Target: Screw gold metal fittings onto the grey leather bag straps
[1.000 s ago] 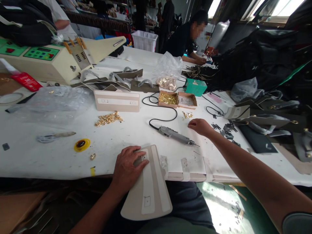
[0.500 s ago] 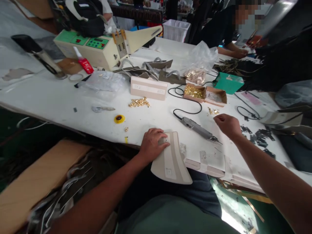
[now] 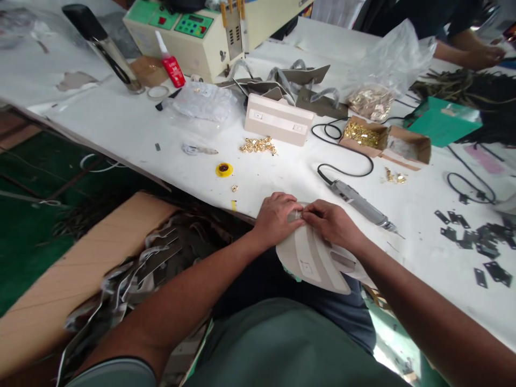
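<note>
In the head view, a tan panel (image 3: 291, 250) sits in front of the person, with its far end by the table (image 3: 266, 180) edge and its wide, curved end over the lap. A pale strip runs down it, with a small drawn box near the wide end. The left hand (image 3: 276, 219) holds the far end, thumb and finger lying on top. The right hand (image 3: 331, 224) meets it there, its thumb and finger pinched close together (whether a tiny thing sits between them is too hidden to tell).

The panel looks thin and light, and likely a bit bendy, more like stiff card than soft cloth. It does not look easy to break, but a hard squeeze could crease it or mark its smooth face. The side edges near the far end seem a good place to hold, where the table can help keep it flat; the loose wide end may tip or swing.

A grey power tool (image 3: 360, 204) lies just past the right hand, with small gold bits (image 3: 395, 176) farther back. Another tan panel with the same pale strip (image 3: 278, 122) stands on the table.
</note>
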Demonstrator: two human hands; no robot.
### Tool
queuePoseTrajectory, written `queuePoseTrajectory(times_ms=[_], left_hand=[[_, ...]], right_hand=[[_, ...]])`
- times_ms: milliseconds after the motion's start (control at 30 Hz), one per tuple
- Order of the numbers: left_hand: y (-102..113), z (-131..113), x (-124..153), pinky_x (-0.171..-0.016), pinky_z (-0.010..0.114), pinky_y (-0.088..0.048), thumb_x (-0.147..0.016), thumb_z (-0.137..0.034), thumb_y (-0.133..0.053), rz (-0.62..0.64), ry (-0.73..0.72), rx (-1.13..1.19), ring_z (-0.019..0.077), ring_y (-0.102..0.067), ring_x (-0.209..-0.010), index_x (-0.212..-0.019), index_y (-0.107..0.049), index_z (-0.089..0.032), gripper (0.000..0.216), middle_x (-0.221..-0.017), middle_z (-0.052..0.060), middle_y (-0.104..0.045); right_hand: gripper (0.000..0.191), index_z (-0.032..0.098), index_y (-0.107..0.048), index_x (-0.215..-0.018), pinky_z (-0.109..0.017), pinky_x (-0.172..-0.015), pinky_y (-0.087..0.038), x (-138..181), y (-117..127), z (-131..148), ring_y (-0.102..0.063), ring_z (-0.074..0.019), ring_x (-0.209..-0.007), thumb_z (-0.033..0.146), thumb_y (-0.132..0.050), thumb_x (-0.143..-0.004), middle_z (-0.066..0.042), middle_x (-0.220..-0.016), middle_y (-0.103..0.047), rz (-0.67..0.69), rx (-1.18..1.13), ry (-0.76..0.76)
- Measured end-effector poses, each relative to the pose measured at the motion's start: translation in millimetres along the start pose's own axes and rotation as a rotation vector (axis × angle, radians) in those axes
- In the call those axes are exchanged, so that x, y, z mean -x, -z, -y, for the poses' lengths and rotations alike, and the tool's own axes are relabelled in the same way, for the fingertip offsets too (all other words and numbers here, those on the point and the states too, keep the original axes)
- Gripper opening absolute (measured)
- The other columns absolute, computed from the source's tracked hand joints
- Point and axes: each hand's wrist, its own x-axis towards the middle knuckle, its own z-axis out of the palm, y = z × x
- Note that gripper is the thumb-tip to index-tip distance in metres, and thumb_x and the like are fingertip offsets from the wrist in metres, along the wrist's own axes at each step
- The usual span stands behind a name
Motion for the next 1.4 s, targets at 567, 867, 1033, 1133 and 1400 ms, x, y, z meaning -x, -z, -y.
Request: queuePoseTrajectory(times_ms=[567,867,1033,1133,1400], left_hand=[[0.1,0.0,0.2,-0.106,0.047,-0.046,-0.087,-0.044,-0.079,0.036,0.006,-0.015,0.0284,-0.056,-0.129,-0.113,-0.075,-0.026,0.032,-0.130,0.006,-0.070],[-0.6,0.1,0.1,-0.107,0.048,-0.048,-0.085,-0.043,-0.082,0.019,0.020,-0.022,0.0295,-0.056,-0.128,-0.111,-0.079,-0.027,0.031,-0.130,0.006,-0.071],[1.3,-1.7,0.1,-0.109,0.048,-0.048,-0.086,-0.042,-0.081,0.021,0.014,-0.022,0.0295,-0.056,-0.129,-0.114,-0.080,-0.028,0.031,-0.132,0.006,-0.071],[2.8,-2.9,-0.5,-0.108,0.047,-0.049,-0.086,-0.040,-0.081,0.022,0.021,-0.025,0.0294,-0.056,-0.128,-0.113,-0.081,-0.028,0.029,-0.131,0.006,-0.072],[1.8,-3.0,-0.9,-0.108,0.047,-0.049,-0.083,-0.038,-0.084,0.015,0.034,-0.009,0.0287,-0.058,-0.126,-0.108,-0.082,-0.027,0.027,-0.129,0.005,-0.074]], right_hand=[[0.021,0.021,-0.075,-0.082,-0.027,-0.053,-0.039,-13.7,2.3,4.7,-0.056,-0.0140,-0.056,0.042,-0.070,-0.081,0.001,-0.066,-0.069,0.031,0.064,-0.252],[0.018,0.020,-0.074,-0.078,-0.027,-0.055,-0.041,-24.1,6.8,0.4,-0.058,-0.0153,-0.059,0.039,-0.072,-0.078,0.001,-0.064,-0.068,0.114,0.003,-0.206],[0.019,0.021,-0.074,-0.079,-0.028,-0.055,-0.039,-16.5,2.4,0.6,-0.058,-0.0150,-0.057,0.039,-0.070,-0.082,0.001,-0.063,-0.066,0.039,0.043,-0.201],[0.020,0.021,-0.075,-0.081,-0.028,-0.056,-0.040,-13.3,1.6,2.4,-0.057,-0.0147,-0.057,0.040,-0.068,-0.084,0.001,-0.065,-0.066,0.044,0.008,-0.198],[0.035,0.021,-0.077,-0.112,-0.038,-0.081,-0.054,10.2,36.6,-22.1,-0.069,-0.0243,-0.089,0.046,-0.068,-0.090,-0.009,-0.105,-0.075,-0.351,0.178,0.020]])
